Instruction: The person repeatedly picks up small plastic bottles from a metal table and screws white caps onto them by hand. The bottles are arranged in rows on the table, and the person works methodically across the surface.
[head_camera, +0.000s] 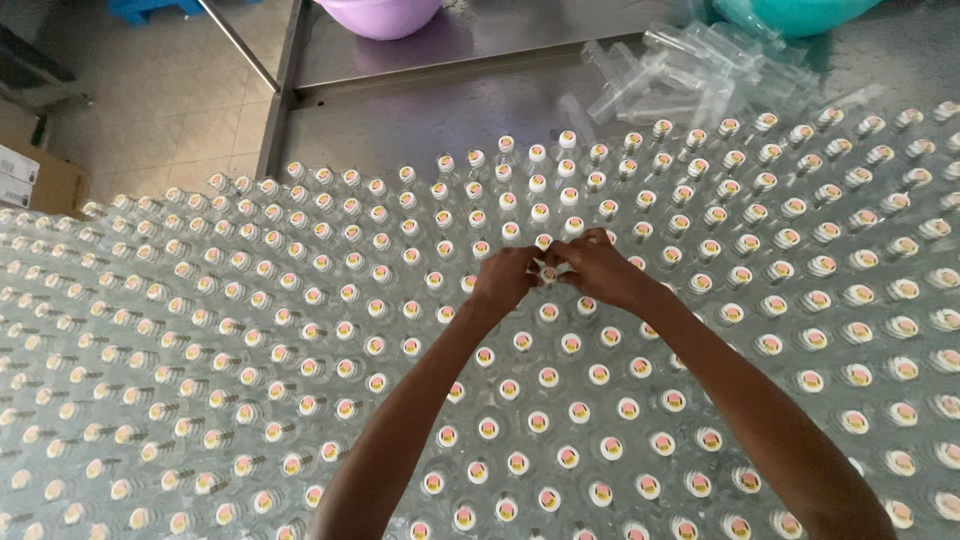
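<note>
A person's left hand (503, 280) and right hand (598, 268) meet mid-tabletop, fingers pinched together on one white cap (548, 271) among massed clear bottles (300, 330); small, light and probably slippery, it seems best gripped at its rim.

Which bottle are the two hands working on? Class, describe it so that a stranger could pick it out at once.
Start from the steel table packed with clear, white-capped bottles. Follow the two forearms up to where the left hand and right hand meet. The bottle between their fingertips is the only one being touched.
</note>
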